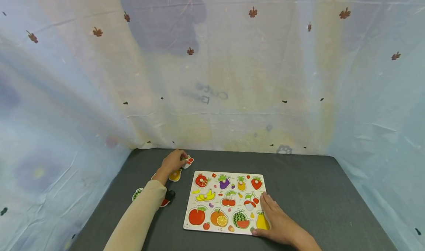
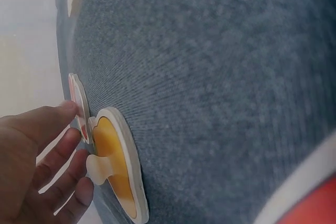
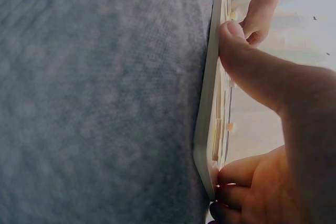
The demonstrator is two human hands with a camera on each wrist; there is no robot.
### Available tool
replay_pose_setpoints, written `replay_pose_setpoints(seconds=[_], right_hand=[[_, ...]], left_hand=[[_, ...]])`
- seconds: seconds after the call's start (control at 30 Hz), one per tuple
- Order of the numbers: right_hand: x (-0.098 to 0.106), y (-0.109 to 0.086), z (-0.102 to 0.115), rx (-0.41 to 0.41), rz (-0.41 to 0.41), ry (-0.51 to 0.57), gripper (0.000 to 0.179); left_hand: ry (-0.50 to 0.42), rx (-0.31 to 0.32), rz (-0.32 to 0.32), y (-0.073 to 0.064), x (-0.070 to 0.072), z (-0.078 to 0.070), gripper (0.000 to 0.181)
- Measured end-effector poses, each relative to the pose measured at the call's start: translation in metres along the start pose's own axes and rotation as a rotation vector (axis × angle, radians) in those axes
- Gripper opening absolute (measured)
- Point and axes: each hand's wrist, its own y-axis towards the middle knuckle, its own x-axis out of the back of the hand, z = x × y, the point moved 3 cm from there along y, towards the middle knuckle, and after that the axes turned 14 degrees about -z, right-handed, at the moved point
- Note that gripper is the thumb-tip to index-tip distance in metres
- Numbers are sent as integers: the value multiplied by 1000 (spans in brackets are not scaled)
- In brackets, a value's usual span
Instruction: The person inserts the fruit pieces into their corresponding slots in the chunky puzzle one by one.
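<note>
A white fruit puzzle board point(image 1: 216, 227) lies flat, with several fruit pictures and small knobs on it. My right hand point(image 1: 280, 223) holds its near right corner, fingers along the right side and thumb at the near edge. In the right wrist view the thumb point(image 3: 233, 40) overlaps the board's edge. Beyond the board's left side, my left hand point(image 1: 174, 161) is at a red-and-white cherry piece point(image 1: 190, 161). Its thumb tip overlaps that piece in the left wrist view, with a gap to the loosely bent fingers. A yellow pear-shaped piece point(image 2: 122, 169) with a pale knob lies beside the fingers.
A watermelon piece point(image 1: 136, 194) and a red piece point(image 1: 165, 203) lie by the left forearm, which partly covers this group. A dark device point(image 1: 170, 194) sits at the left wrist. The grey table point(image 1: 305, 181) meets a patterned curtain point(image 1: 232, 125) at the back and sides.
</note>
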Motion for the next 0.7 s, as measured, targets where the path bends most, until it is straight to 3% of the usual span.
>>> replay_pose_setpoints(seconds=[0.43, 0.7], right_hand=[[0, 1, 1, -33, 8, -1, 129], [1, 0, 1, -31, 6, 0, 129]], left_hand=[[50, 8, -24, 2, -3, 2, 14], [35, 19, -27, 1, -2, 1, 14]])
